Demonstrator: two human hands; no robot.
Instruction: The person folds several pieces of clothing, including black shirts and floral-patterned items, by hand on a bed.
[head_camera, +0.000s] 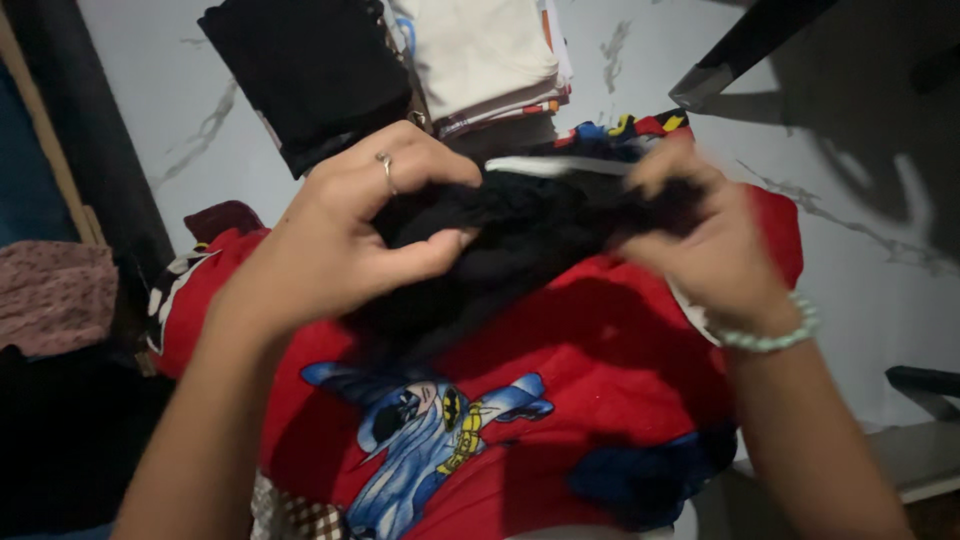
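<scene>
in the head view, both hands are closed on a small black garment (520, 225) and hold it between them, above a red shirt (560, 340). the left hand (350, 235) pinches the left end of the black garment between the thumb and the bent fingers; a ring sits on one finger. the right hand (700, 240) is blurred, but its fingers are curled around the right end of the same garment, and a pale green bead bracelet (775, 335) goes around its wrist. the black garment is bunched up and a part of it hangs down below the left hand, touching the red shirt. the red shirt lies spread under both hands and has a blue cartoon figure (425, 435) printed on it, below the left hand. beyond the hands, on the white marbled floor (850, 260), there is a folded black cloth (310, 70) and just beside it a stack of folded light clothes (490, 60). a colourful piece of cloth (630, 127) shows just behind the right hand. far to the left of the left hand lies a pink dotted cloth (50, 295). a dark furniture leg (720, 65) stands beyond the right hand
</scene>
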